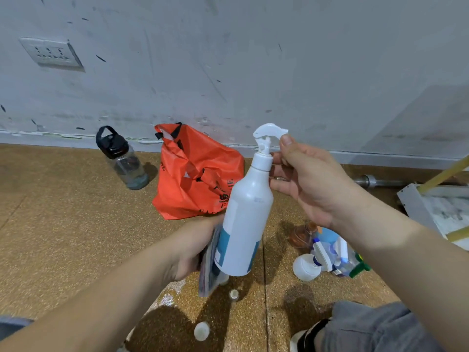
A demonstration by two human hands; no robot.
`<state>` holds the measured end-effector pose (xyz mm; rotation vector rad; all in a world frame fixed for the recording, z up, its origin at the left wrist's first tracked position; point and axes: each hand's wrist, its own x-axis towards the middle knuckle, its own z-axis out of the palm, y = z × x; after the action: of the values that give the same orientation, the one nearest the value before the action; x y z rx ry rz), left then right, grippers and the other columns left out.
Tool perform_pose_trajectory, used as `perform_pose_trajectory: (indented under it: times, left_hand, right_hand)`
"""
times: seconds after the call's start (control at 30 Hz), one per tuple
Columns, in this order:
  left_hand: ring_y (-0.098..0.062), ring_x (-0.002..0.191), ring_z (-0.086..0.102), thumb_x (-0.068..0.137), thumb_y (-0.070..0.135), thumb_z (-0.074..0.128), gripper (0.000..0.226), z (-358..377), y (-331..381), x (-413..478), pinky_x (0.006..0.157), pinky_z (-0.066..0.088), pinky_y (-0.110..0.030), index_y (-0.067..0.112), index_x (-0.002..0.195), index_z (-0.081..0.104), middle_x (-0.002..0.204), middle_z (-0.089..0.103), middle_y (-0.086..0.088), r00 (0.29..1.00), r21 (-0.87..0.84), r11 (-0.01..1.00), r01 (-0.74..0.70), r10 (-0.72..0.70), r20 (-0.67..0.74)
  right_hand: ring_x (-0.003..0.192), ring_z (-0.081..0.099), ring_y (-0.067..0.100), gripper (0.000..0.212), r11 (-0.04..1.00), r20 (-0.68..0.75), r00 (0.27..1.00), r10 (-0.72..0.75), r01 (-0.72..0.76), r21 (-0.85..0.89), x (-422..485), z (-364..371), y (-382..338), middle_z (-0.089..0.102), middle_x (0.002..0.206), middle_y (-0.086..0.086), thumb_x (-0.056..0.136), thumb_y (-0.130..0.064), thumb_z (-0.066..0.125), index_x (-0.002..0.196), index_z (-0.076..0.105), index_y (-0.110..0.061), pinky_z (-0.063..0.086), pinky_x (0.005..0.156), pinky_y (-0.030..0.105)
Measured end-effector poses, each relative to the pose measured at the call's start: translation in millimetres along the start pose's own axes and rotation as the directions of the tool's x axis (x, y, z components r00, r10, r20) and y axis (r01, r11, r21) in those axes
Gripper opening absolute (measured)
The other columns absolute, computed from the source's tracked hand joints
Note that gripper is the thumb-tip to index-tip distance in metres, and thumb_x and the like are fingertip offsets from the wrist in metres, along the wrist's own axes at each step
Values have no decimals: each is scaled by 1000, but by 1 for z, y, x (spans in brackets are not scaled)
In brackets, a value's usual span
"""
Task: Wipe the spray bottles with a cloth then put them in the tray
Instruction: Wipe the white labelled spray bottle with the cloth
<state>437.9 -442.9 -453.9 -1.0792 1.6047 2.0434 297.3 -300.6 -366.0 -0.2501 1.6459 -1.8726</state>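
Bottom right, a knee (375, 326) in grey trousers and a foot (303, 337) in a strapped sandal; the person is low on the speckled floor (63, 224). Two small white caps (201, 331) lie loose on the floor just ahead.

The left hand (187, 252) grips a folded greyish cloth (209, 270). Its fingers are curled round the cloth and mostly hidden behind the bottle. The cloth is pressed against the lower side of the white spray bottle (247, 219), which is held up off the floor, slightly tilted, trigger head on top. The right hand (309, 184) holds it at the neck, thumb up behind the trigger head and fingers curled in, pinching the neck; the contact is partly hidden.

To the right on the floor is a heap of other spray bottles (327, 255), tipped over and near the right forearm.

Progress looks like mid-wipe on this one bottle. Cannot tell whether any of the heap is wiped. No bottle is seen placed in a tray. The white framed thing (431, 207) at the right edge may be the tray, cannot tell. So likely most of the job is left.

Farther back are an orange bag (195, 174) and a clear water bottle (119, 158) with a black lid by the scuffed wall (253, 59), with a socket (52, 53) high on the left
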Motion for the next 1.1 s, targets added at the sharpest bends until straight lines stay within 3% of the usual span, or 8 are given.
perform_pose_trajectory:
  times: [0.1,0.2,0.33,0.47,0.6,0.67,0.83,1.1]
  left_hand:
    - [-29,71,69,102,43,58,45,-3,5,5,69,56,-38,1,110,73,87,77,-22,984,-29,1000,-10,5,-176]
    - [-16,57,58,108,44,47,45,3,27,-2,53,43,-26,10,87,67,68,71,-15,828,174,916,-362,402,-391]
    - [-7,61,43,107,34,55,39,21,49,-27,57,36,-24,10,76,57,64,47,5,564,398,593,-700,801,-202]
    - [-9,58,41,97,45,66,44,25,54,-36,53,35,-26,5,79,60,60,45,4,586,389,593,-705,796,-152]
    - [-9,55,46,99,50,62,42,11,57,-27,53,37,-30,21,68,60,56,52,6,492,577,499,-646,851,-185]
    - [-8,55,46,101,45,59,42,2,56,-19,53,35,-28,21,67,58,57,51,3,453,681,427,-595,878,-154]
    - [-6,48,43,105,34,58,38,-21,60,-16,47,36,-25,13,74,64,52,50,2,593,598,504,-624,803,-58]
    - [-43,53,23,103,49,57,67,-29,60,-22,46,20,-48,-17,94,53,62,37,-33,694,272,663,-697,719,25]
  right_hand:
    - [73,69,10,31,998,-15,1000,-8,7,-56,0,-3,1,73,76,-3,106,-35,54,94,70,-12,62,87,35]
    - [74,59,15,44,983,-24,999,-20,16,-182,0,0,10,64,75,2,101,-44,61,81,67,-6,54,90,38]
    - [75,50,19,65,895,79,992,-97,122,-429,-7,6,23,58,82,8,93,-58,60,87,59,7,41,79,38]
    - [108,56,9,17,729,189,966,-177,257,-634,-16,16,28,51,124,-7,99,-15,50,92,66,-14,43,92,28]
    - [125,45,16,31,567,409,898,-160,423,-707,-21,19,39,40,131,-3,83,-16,45,105,65,-8,39,102,25]
    - [124,49,13,33,666,415,905,-97,368,-649,-22,20,37,46,132,1,86,-13,50,112,70,-8,40,100,16]
    - [105,70,30,23,859,149,986,-77,142,-492,-7,9,21,78,102,6,92,-2,61,97,75,-20,56,93,43]
    - [91,73,17,8,713,289,956,43,173,-679,-10,0,7,78,93,-1,90,-26,75,94,80,-21,58,86,38]
